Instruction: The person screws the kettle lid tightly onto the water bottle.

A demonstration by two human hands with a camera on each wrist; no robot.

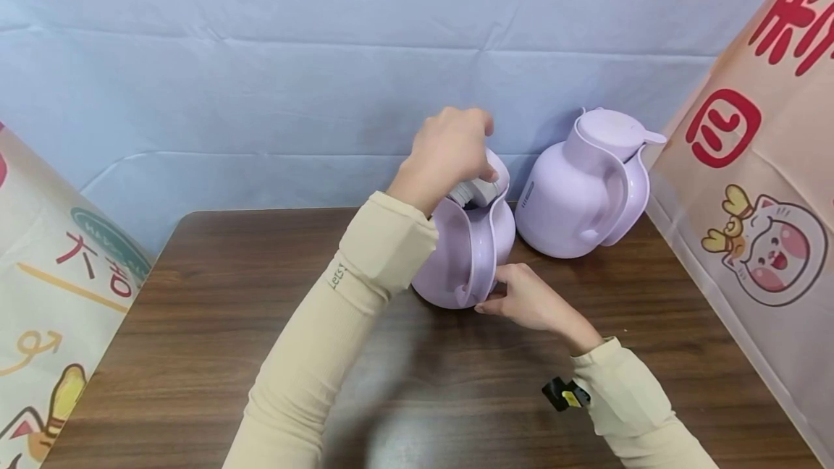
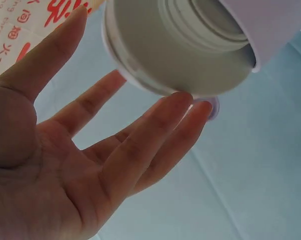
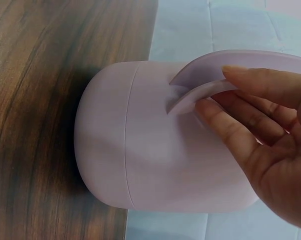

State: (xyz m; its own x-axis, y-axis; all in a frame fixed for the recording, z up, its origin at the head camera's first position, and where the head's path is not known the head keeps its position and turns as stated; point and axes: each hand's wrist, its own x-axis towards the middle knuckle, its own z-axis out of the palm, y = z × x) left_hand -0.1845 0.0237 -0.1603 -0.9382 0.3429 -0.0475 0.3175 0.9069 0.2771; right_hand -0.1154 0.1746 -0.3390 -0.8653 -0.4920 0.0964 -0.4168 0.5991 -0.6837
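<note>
A lavender thermos jug [image 1: 443, 273] stands upright on the table, its handle turned toward me. My left hand [image 1: 449, 147] reaches over its top from the left. In the left wrist view the lid's pale underside [image 2: 140, 55] faces the camera, with a threaded ring inside the neck area. The fingers of my left hand [image 2: 120, 145] touch the lid's rim, spread and nearly straight, while the thumb stands away from it. Low on the right side, my right hand [image 1: 531, 299] pinches the lower end of the handle [image 3: 205, 92] between thumb and index finger.
A second lavender thermos jug [image 1: 567, 201], lid down, stands close by at the back right. Behind the brown wooden table [image 1: 260, 266] hangs a pale blue cloth [image 1: 260, 93]. Printed banners flank it, one on the right [image 1: 749, 252] and one on the left [image 1: 59, 310].
</note>
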